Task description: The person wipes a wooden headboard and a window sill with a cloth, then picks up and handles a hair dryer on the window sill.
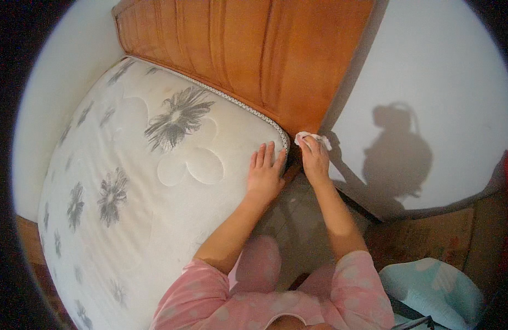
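Observation:
My left hand (265, 171) lies palm down, fingers spread, on the corner of a white mattress (204, 202) with grey flower prints and a patterned edge trim. Nothing is held in it. In my right hand (314, 159) is a crumpled white cloth or tissue (326, 142), pinched in the fingers. That hand is at the lower right end of an orange-brown wooden headboard (303, 62), beside the white wall. Whether the cloth presses on the wood cannot be told.
The white wall (452, 74) on the right bears a shadow of my head. Below it lie a cardboard piece (427, 237) and a light blue cushion-like item (431, 288). Tiled floor (295, 222) shows between my arms. Another wall curves along the left.

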Motion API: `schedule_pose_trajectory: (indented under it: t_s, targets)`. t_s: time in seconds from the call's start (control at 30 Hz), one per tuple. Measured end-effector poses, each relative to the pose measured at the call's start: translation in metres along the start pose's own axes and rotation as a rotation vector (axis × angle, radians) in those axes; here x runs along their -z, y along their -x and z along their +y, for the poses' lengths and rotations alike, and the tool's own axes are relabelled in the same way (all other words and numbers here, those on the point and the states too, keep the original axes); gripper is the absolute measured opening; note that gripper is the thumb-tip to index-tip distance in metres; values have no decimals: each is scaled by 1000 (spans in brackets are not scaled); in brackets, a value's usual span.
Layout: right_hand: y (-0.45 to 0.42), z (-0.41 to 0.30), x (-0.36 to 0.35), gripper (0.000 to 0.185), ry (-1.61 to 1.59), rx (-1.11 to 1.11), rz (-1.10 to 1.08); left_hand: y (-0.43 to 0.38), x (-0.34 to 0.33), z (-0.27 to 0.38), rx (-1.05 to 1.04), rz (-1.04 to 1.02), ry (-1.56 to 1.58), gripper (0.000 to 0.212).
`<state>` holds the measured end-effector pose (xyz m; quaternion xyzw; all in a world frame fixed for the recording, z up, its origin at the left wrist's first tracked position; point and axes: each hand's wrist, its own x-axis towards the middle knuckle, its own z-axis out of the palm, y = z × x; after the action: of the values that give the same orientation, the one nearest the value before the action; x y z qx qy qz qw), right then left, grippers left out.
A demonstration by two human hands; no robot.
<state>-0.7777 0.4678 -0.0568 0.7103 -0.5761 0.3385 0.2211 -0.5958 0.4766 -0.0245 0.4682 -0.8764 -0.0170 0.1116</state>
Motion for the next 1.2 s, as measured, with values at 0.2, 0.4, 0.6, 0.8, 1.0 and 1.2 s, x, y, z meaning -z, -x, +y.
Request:
schedule_pose_trajectory:
  t_s: [0.2,0.4,0.6,0.8,1.0,1.2]
  targets:
    - [62,0,-74,31,-202,-306,-318,4,1,0,-18,18,12,81]
    - [122,30,-151,33,-252,-340,-450,-5,-4,7,-34,33,6,82]
    - [112,1,-152,28,-401,-513,-642,7,-9,-10,31,55,-15,80]
    - [171,45,-182,27,-1335,-1009,-49,-11,-12,7,-26,89,6,80]
    - [92,-3,-76,24,-431,-361,-185,2,-9,-4,9,77,7,80]
    - [134,-8,-88,34,-807,-674,-412,-6,-9,6,3,71,-10,82]
